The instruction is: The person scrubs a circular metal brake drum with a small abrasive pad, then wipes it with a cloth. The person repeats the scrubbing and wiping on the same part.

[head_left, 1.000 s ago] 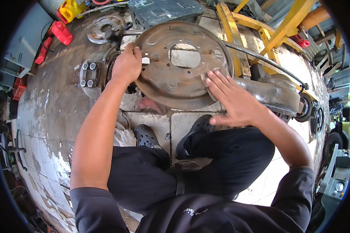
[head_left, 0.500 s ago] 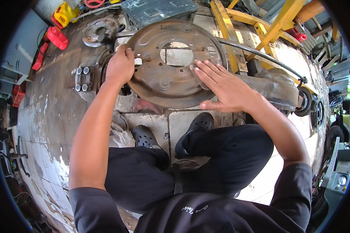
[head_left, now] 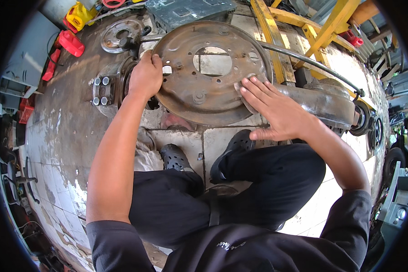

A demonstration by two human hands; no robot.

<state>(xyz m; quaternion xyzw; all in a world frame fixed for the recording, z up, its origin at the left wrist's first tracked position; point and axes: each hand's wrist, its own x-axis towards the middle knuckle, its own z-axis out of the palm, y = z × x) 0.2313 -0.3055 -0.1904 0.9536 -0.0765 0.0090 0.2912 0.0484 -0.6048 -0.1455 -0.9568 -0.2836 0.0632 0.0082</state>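
Note:
A round, rusty brake backing plate with a large central hole is held tilted in front of me, above my feet. My left hand is closed around its left rim, thumb at the front and fingers hidden behind. My right hand lies flat on its lower right face, fingers stretched and thumb apart. Under those fingers a thin greyish sheet is pressed against the metal; it looks like sandpaper, but most of it is covered.
Behind the plate lies a vehicle axle housing, with a bolted end at left and a long metal rod across. Beyond are a yellow frame, a dark box and another round plate. Red and yellow cans stand at far left.
My right hand has slid slightly right and down over the plate, the sheet moving with it. The left hand keeps its hold; the whole view has shifted a little.

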